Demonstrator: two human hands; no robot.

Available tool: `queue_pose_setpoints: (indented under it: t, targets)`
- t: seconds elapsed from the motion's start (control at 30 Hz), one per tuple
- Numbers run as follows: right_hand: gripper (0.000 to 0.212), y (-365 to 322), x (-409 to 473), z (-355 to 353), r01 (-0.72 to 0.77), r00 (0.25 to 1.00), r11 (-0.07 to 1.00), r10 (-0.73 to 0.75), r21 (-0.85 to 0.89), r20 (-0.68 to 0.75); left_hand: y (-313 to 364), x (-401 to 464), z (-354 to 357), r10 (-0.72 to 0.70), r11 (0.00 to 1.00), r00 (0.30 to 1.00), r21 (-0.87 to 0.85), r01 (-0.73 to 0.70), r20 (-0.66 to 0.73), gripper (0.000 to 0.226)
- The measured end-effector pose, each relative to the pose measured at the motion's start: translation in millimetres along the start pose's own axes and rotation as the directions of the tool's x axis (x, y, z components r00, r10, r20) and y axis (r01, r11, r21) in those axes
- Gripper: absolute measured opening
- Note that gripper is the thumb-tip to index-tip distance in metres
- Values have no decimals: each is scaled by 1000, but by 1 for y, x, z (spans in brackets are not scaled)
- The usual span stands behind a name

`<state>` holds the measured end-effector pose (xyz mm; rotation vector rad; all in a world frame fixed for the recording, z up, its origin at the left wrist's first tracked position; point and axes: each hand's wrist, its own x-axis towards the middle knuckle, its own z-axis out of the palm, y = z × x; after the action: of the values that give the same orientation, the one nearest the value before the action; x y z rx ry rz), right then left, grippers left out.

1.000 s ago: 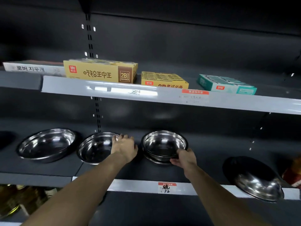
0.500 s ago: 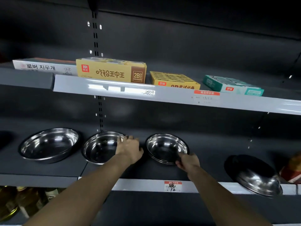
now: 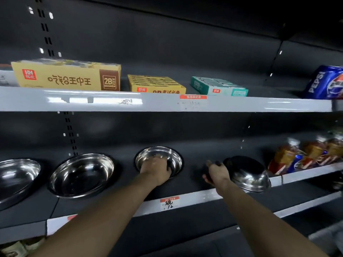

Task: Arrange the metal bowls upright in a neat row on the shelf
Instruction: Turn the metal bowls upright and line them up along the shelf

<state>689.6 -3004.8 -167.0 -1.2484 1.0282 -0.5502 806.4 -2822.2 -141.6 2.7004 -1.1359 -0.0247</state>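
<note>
Standing on the dark shelf: four metal bowls in a rough left-to-right line.
Far-left bowl: upright, cut off by the frame's left edge.
Second bowl: upright, mouth open upward, just right of the far-left bowl and apart from both hands.
Third bowl: upright, farther back on the shelf; the left hand lies over its near rim.
Left grip: fingers curled over the rim into the bowl, thumb at the outside wall, closed on the third bowl.
Fourth bowl: upside down, tilted, its rim overhanging the shelf's near edge at the right.
Right hand: at the left flank of the fourth bowl, fingers loosely curled.
Right grip: blurred; cannot tell whether it has hold of the bowl or is only beside it.
Price tag: red and white, on the shelf's front strip, between the two forearms.
Upper shelf: yellow carton, smaller yellow box, teal box, blue Pepsi pack at the far right.
Bottles: packed at the right end of the bowls' shelf.
</note>
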Motion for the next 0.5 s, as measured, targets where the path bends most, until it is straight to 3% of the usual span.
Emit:
queue_pose_setpoints:
  t: [0.17,0.3,0.4,0.5]
  targets:
    - [46,-18,20,-55,98,991,995,-100,-21,-85,56,22,2,71,997,997,27,-71,10,43]
    - [44,-20,36,-98,81,988,997,-78,16,-132,100,35,18,90,996,994,9,-91,61,52]
    - [60,-19,52,-135,142,947,957,-206,-252,-247,133,46,33,88,996,991,-32,-85,103,55]
    - [66,-19,71,-169,128,941,942,-214,-312,-261,164,55,46,93,994,987,-67,-85,129,57]
